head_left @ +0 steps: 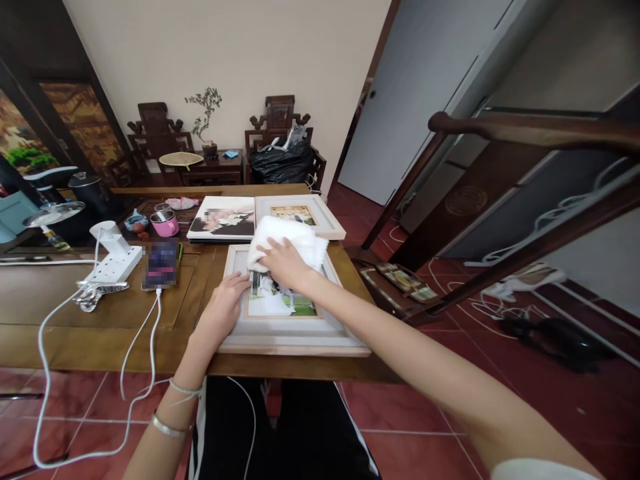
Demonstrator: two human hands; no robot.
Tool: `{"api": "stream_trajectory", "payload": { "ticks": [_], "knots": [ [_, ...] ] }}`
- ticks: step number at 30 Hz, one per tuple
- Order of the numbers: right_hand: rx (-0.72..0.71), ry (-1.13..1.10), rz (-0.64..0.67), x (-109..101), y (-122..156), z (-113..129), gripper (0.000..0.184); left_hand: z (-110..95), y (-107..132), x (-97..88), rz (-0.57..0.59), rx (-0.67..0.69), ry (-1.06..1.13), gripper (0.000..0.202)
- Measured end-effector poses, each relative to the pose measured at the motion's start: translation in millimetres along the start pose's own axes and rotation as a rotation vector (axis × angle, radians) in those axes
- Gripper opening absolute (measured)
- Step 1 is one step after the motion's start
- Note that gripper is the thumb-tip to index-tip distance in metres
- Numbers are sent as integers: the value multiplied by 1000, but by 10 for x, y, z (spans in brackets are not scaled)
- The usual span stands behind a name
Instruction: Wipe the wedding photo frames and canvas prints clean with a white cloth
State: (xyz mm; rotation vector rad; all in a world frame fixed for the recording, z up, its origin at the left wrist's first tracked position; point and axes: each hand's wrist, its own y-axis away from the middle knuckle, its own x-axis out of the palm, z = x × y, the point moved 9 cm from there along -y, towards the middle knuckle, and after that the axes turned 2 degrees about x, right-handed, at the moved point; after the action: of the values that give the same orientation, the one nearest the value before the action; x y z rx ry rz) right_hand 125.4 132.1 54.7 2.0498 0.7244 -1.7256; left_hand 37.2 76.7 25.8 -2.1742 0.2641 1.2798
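A light wooden picture frame [290,349] lies flat on the table near its front edge, with a photo showing green grass and white clothing inside. My left hand [223,305] is closed on the frame's left side, fingertips reaching over the inner border. Pressed against the frame's upper part is a white fluffy cloth [300,235], gripped by my right hand [284,264]. The cloth and right hand cover the top of the photo. Directly behind lie a second wooden frame [333,225] and a photo book or panel [225,217] with a floral picture.
On the table [165,340] to the left are a phone [162,263] on a white cable, a power strip [117,265], a pink cup [165,224] and a dark kettle [90,193]. A wooden chair [470,180] stands close on the right.
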Motion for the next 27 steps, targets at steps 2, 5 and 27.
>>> {"api": "stream_trajectory", "payload": {
  "ticks": [2, 5, 27],
  "knots": [
    [34, 3, 26, 26, 161, -237, 41, 20, 6, -15, -6, -28, -1, 54],
    [96, 9, 65, 74, 409, -623, 43, 65, 14, -123, -58, -69, -24, 56],
    [92, -284, -103, 276, 1262, -794, 67, -81, -74, -121, 51, -12, 80, 54]
  ]
}}
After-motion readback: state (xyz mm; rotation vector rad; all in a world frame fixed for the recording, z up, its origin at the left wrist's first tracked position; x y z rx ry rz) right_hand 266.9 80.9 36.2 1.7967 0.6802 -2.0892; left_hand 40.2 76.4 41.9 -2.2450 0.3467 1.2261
